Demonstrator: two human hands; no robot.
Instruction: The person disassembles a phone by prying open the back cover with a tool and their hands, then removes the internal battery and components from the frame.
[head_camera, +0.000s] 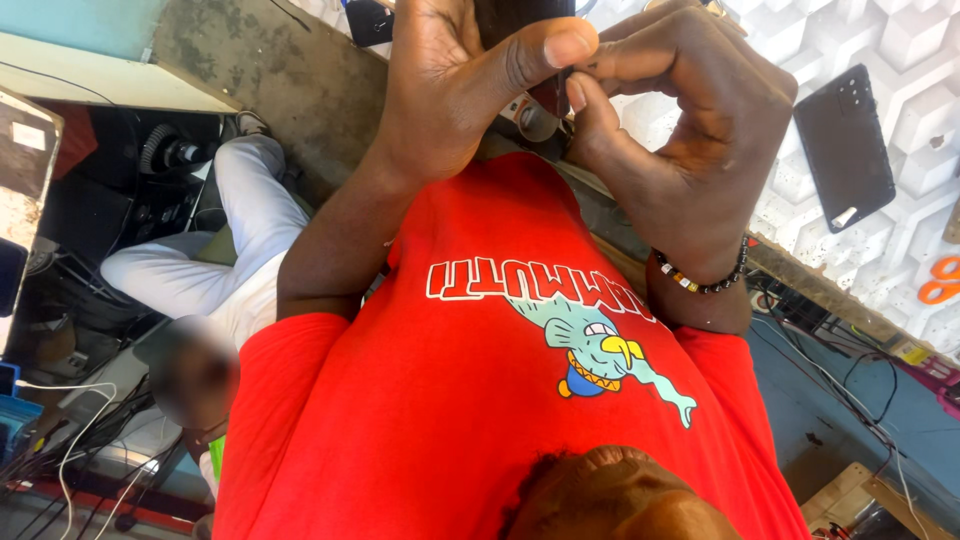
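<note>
Small dark device (545, 95) with round metallic part, mostly hidden, pinched between left hand (450, 90) and right hand (680, 130) above red shirt (480, 400). One black phone (845, 145) on white bench (900, 40); one orange scissors (940, 280).

Close quarters: left hand (455, 85) and right hand (680, 130) pressed together over a small dark device (530, 30), fingertips touching, no gap between them. Right of the right hand: patterned white worktop (900, 40), open near the wrist, then a black phone case (845, 145) lying flat; orange scissors (940, 280) at the far edge. Left of the left arm: a seated person in white (230, 260), tangled cables (80, 440) beyond. Below: red shirt (450, 400) blocks the near side.
</note>
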